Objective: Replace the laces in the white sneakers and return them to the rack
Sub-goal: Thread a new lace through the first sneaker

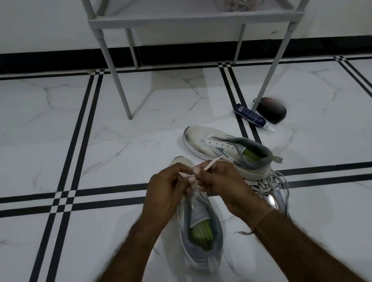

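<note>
- Left hand (166, 187) and right hand (223, 182) each pinched a bit of lace (211, 163), right over the near sneaker (202, 232).
- Other sneaker (206, 143) sat just behind on the floor (86, 141), near the rack (165, 18).

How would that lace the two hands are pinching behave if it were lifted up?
Probably floppy: the similar loose laces beside the far sneaker lie in a limp tangle. The tip of the lace juts straight out past the right hand, so the end seems stiffer. Being a thin flat strip that the left hand also pinches, it is likely very light.
</note>
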{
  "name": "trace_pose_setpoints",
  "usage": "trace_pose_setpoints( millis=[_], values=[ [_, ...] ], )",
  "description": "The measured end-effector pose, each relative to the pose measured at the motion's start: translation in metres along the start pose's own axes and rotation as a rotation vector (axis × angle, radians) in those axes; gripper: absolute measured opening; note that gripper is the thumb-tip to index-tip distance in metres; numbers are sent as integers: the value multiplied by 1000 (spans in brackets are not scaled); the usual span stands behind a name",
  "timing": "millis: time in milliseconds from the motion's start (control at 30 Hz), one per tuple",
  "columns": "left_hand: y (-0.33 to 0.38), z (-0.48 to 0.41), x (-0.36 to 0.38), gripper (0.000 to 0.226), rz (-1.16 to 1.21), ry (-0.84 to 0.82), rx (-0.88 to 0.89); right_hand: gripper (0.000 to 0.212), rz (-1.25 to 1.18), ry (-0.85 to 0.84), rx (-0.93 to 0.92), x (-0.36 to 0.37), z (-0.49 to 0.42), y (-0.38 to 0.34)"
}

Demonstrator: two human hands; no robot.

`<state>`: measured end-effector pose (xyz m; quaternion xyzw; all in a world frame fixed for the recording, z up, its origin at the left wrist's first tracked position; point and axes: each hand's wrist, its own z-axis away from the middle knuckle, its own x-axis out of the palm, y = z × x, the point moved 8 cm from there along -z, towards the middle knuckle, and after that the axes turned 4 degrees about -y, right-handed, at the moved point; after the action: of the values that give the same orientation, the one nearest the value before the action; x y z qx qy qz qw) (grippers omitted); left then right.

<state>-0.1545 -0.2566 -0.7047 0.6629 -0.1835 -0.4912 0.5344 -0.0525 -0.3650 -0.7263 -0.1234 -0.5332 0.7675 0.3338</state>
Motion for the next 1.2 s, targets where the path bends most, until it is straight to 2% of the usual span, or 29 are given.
trace_pose_setpoints(
  millis=[67,233,333,467,600,700,767,867,933,1000,1200],
  values=[
    [-11,1,-15,16,-53,71,-22,11,-21,-6,13,-7,0,4],
    [-29,9,-18,15,-198,51,-34,13,99,15,-19,-14,3,13],
    [-21,9,4,22,-47,-28,-2,12,90,-14,-24,-5,4,13],
    [-15,7,10,5,50,15,22,9,122,17,-61,-5,3,11],
    [-28,11,5,7,193,70,-64,9,193,12,-52,-12,4,15],
    [-37,14,5,5,201,101,-134,6,230,36,-67,-14,5,21],
    [-43,15,5,3,167,130,-170,6,348,70,-107,-17,7,22],
    [-52,17,8,7,92,113,-196,30,637,33,-77,-18,11,30],
    [-59,19,12,8,62,94,-223,25,766,35,-70,-19,11,33],
    [-63,20,17,7,51,90,-226,16,749,59,-94,-24,9,33],
    [-58,23,29,15,24,135,-212,14,608,57,-61,-28,11,39]
  ],
)
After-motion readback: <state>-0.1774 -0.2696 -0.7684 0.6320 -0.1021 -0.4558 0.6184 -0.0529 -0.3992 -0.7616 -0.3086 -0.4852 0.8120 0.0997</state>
